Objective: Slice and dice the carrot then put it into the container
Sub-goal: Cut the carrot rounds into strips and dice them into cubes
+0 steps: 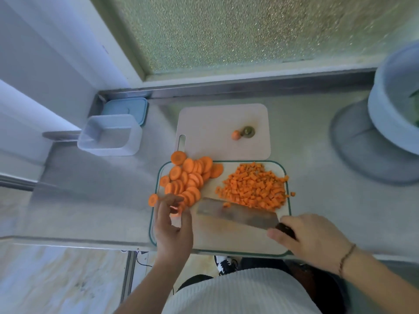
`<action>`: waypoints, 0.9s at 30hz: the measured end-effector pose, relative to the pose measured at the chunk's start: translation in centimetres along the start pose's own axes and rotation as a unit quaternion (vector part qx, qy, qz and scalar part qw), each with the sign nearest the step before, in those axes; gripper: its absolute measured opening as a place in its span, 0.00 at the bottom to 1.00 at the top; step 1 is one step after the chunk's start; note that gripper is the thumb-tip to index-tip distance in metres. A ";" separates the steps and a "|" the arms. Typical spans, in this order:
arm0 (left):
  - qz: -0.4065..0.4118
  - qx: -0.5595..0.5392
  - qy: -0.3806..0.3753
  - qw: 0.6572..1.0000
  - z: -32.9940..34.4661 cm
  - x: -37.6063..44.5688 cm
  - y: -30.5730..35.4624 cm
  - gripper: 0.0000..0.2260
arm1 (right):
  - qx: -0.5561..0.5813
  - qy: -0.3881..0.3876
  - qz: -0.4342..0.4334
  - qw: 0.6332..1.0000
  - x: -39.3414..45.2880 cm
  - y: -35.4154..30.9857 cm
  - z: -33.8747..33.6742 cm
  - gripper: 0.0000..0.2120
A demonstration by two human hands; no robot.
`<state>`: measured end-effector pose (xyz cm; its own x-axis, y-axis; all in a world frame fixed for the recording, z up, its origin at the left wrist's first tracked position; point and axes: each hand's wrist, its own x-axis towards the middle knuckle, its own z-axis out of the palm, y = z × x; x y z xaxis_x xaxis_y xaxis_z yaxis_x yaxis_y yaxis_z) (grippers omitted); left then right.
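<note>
At nine o'clock on the cutting board (281,250), left hand (173,232) pinches carrot slices (188,177) — right hand (310,241) grips the cleaver (235,215) — dicing next.

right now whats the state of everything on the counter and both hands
container: open, empty, upright
lid: off, flat behind container
carrot slices: uncut rounds, piled on board's left
diced carrot: heaped on board's right
cleaver: blade lying on green-rimmed board
carrot ends: discarded on white board
left hand: pinching slices
right hand: grip on cleaver handle
</note>
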<state>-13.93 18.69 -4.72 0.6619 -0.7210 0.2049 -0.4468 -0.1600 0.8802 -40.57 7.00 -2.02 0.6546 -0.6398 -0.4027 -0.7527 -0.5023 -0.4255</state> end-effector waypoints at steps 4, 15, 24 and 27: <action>0.218 0.118 -0.150 0.957 1.6 2.3 1.8 0.07 | -0.092 0.060 -0.055 0.992 0.4 1.0 -0.4 0.49; 0.190 0.254 -0.285 0.904 9.7 3.7 2.5 0.15 | -0.169 0.023 -0.107 0.980 1.1 2.9 -2.9 0.54; 0.149 0.251 -0.311 0.905 11.5 4.1 2.8 0.15 | -0.162 -0.002 -0.118 0.980 1.3 2.3 -3.0 0.48; 0.183 0.261 -0.266 0.910 10.7 6.0 2.1 0.10 | -0.157 0.004 -0.116 0.981 1.1 2.3 -2.8 0.50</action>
<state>-17.36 6.84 -6.22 0.0886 -0.9924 0.0857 -0.8957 -0.0417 0.4427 -41.73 3.49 -1.14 0.8111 -0.4913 -0.3174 -0.5691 -0.7881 -0.2346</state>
